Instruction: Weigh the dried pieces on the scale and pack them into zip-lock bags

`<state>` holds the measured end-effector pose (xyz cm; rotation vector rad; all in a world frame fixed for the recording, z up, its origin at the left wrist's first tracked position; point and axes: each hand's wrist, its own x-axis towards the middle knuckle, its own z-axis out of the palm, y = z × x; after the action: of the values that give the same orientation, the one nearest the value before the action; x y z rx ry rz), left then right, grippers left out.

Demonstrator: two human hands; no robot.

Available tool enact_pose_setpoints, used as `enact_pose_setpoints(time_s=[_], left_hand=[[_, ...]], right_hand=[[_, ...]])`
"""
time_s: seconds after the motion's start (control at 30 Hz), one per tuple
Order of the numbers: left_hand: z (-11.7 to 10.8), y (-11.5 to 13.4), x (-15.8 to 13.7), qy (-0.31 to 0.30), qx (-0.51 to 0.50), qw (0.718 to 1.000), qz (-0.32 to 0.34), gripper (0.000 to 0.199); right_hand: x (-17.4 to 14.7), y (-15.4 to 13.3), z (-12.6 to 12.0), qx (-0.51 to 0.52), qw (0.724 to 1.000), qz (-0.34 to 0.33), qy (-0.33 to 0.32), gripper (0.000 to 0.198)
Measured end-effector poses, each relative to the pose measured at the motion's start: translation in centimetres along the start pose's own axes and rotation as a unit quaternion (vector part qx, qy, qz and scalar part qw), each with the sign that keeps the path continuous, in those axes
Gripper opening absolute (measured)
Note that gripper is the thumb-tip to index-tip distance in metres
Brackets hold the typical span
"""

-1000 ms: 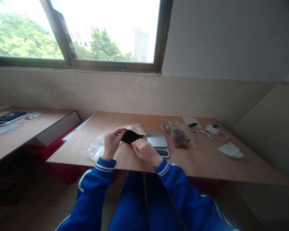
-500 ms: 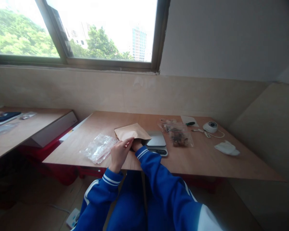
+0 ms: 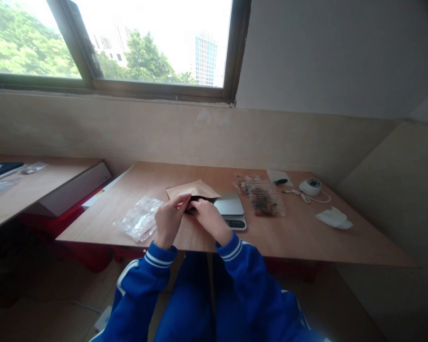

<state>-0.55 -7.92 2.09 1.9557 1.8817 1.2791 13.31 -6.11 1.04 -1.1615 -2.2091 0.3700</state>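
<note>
Now that our right hand (image 3: pixel 209 217) is back out of the kraft pouch (image 3: pixel 192 190), both hands' fingers pinch its near edge w/ left hand (image 3: pixel 168 218), pouch mid-desk (image 3: pixel 306 237), left of scale (image 3: pixel 230 206).

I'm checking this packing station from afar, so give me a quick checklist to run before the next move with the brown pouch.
1. Both hands on the brown pouch: ok, left hand and right hand meet at its near edge.
2. Pouch mouth open: cannot tell.
3. Scale platform bare: ok.
4. Scale display readable: cannot tell.
5. Clear bag of dried pieces within reach: ok, right of the scale.
6. Empty clear bags out of the way: ok, lying left.
</note>
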Motion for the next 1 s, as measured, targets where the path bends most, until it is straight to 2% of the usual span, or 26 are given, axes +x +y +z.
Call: enact_pose_setpoints(time_s=[0.1,0.23,0.4,0.53,0.63,0.7,0.77,0.83,0.9,1.0], left_hand=[[-0.5,0.4,1.0,-0.025,0.014,1.000,-0.009,0.027],[-0.8,0.8,2.0,-0.057,0.019,0.998,0.023,0.027],[-0.7,0.8,2.3,-0.068,0.013,0.997,0.029,0.027],[-0.5,0.8,2.2,-0.061,0.019,0.998,0.028,0.027],[-0.6,0.7,2.3,-0.059,0.023,0.998,0.023,0.024],[-0.9,0.4,2.4,-0.052,0.030,0.998,0.021,0.023],[-1.1,0.0,2.6,-0.039,0.038,0.998,0.016,0.023],[-1.3,-0.5,2.7,-0.028,0.044,0.999,0.003,0.024],[-1.4,-0.9,2.7,-0.026,0.049,0.998,-0.012,0.024],[-1.3,-1.1,2.6,-0.034,0.057,0.998,-0.017,0.024]], right_hand=[[-0.9,-0.6,-1.9,-0.015,1.000,-0.011,-0.016,0.022],[-1.7,0.0,-3.4,0.055,0.997,-0.058,-0.008,0.033],[-2.5,1.6,-3.3,0.065,0.997,-0.050,0.006,0.045],[-2.8,1.7,-3.3,0.123,0.990,-0.040,0.053,0.040],[-3.8,1.2,-4.1,0.242,0.964,-0.016,0.107,0.025],[-5.1,1.5,-4.8,0.340,0.928,0.019,0.149,0.019],[-6.4,2.7,-5.3,0.395,0.895,0.061,0.199,0.021],[-7.3,4.8,-5.2,0.372,0.891,0.097,0.243,0.022],[-7.3,7.3,-4.7,0.286,0.916,0.122,0.256,0.020],[-5.9,10.6,-3.4,0.088,0.963,0.140,0.211,0.026]])
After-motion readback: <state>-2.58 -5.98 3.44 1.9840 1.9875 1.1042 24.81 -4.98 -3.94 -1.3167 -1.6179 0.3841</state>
